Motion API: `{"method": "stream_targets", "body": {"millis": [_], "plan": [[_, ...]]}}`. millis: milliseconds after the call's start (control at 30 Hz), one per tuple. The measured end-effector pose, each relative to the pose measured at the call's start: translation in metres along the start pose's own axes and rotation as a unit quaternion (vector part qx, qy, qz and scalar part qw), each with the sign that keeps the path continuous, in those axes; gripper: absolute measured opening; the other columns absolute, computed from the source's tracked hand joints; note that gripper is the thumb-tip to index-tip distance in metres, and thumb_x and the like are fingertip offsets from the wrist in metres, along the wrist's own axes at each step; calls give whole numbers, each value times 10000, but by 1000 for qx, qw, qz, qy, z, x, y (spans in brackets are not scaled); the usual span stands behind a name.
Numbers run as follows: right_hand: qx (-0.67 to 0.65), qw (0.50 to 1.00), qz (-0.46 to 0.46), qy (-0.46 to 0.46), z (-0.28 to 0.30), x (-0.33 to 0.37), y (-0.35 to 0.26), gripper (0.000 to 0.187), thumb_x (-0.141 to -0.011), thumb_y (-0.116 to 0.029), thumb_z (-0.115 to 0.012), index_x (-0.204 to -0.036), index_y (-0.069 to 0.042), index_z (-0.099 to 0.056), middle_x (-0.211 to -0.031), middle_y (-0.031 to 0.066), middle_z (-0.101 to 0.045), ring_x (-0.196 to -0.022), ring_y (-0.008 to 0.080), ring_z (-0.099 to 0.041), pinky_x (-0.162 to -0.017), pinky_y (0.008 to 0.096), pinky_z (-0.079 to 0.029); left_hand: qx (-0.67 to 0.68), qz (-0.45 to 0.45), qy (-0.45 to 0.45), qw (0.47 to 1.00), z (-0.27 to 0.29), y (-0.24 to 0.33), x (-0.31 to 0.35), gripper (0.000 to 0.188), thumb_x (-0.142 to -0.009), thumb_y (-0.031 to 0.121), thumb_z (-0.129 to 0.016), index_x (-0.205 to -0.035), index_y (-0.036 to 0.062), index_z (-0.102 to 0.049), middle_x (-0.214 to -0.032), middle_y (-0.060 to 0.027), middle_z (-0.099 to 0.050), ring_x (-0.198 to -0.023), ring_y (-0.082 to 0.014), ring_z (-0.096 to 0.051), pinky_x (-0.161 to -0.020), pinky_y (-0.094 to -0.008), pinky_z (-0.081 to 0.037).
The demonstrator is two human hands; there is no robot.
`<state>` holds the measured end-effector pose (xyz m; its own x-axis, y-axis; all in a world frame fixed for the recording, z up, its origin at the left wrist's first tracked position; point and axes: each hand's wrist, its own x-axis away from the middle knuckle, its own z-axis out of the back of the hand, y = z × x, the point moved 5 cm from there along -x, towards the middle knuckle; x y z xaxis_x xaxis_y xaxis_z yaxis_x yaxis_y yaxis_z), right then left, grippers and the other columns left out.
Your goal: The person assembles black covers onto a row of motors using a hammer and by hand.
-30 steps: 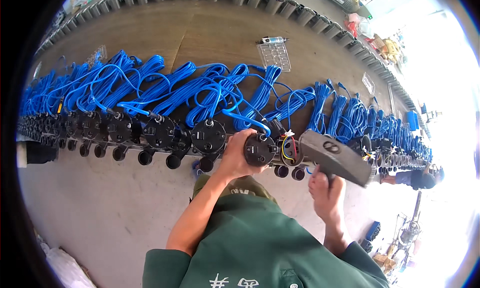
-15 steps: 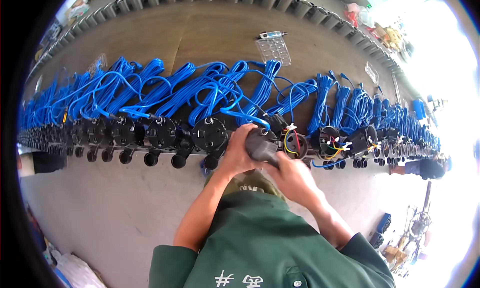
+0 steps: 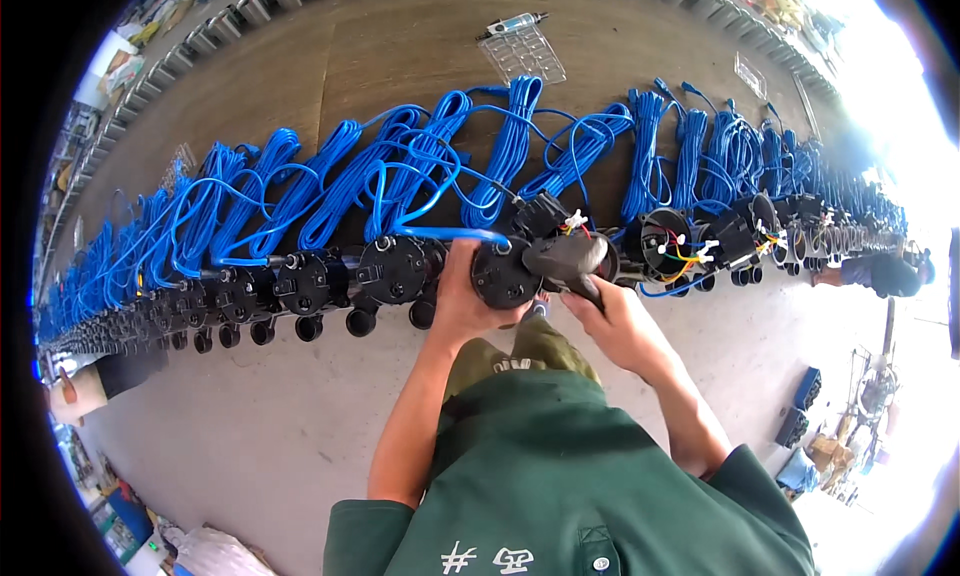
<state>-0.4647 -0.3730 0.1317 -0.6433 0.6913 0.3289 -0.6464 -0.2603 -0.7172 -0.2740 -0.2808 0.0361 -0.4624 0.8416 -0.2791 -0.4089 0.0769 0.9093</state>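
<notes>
My left hand [image 3: 463,301] is wrapped round the side of a black round housing [image 3: 503,275]; its flat disc face is up and a blue cable runs into its top. In my right hand [image 3: 625,328] is the dark handle of a mallet [image 3: 566,257]. The mallet's grey-brown head overlaps the right edge of the housing's face; I cannot tell whether they touch. Just behind stands a black open box [image 3: 540,216] with a white connector. To the right, an open housing [image 3: 665,238] shows red, yellow and white-tipped wires.
Several black housings [image 3: 393,269] line the table edge on both sides. Blue cable bundles [image 3: 400,171] lie behind them on the brown table [image 3: 400,61]. A pen-shaped tool [image 3: 515,24] rests by a clear plastic tray [image 3: 525,56]. Another person [image 3: 890,274] is at far right, a hand [image 3: 75,394] at far left.
The mallet has shifted right from over the middle of the housing's face to its right edge, my right hand with it. My left hand keeps its hold. The whole view has tilted slightly.
</notes>
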Motion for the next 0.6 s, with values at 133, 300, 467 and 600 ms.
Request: {"method": "stream_targets", "body": {"millis": [133, 300, 467, 600], "plan": [[-17, 996, -23, -82, 34, 4, -57, 315, -999, -284, -658, -1057, 23, -618, -737, 222, -666, -719, 432, -673, -662, 453, -517, 27, 20, -9, 999, 5, -4, 0, 847, -558, 207, -944, -1283, 64, -529, -1160, -123, -622, -1056, -310, -634, -938, -413, -523], [16, 979, 200, -31, 1, 4, -79, 292, -972, -260, -681, -1034, 0, -563, -738, 225, -676, -680, 437, -679, -602, 481, -529, 193, 175, -22, 965, -14, -59, 22, 926, -536, 279, -979, -1307, 55, -520, -1209, -114, -607, -1125, -288, -626, -973, -419, -510], [34, 990, 83, -107, -23, -10, -44, 367, -989, -344, -666, -896, 2, -585, -715, 240, -640, -697, 445, -654, -623, 499, -488, 141, 48, -23, 989, 2, -14, 6, 901, -540, 244, -983, -1290, 80, -513, -1182, -103, -607, -1065, -257, -626, -939, -395, -520], [-14, 992, 68, -108, 27, 6, -75, 319, -999, -322, -654, -976, -4, -654, -680, 201, -658, -632, 398, -679, -615, 456, -515, 71, 19, 8, 997, 10, 1, 3, 790, -575, 161, -929, -1246, 76, -521, -1099, -84, -604, -987, -255, -636, -897, -383, -528]]}}
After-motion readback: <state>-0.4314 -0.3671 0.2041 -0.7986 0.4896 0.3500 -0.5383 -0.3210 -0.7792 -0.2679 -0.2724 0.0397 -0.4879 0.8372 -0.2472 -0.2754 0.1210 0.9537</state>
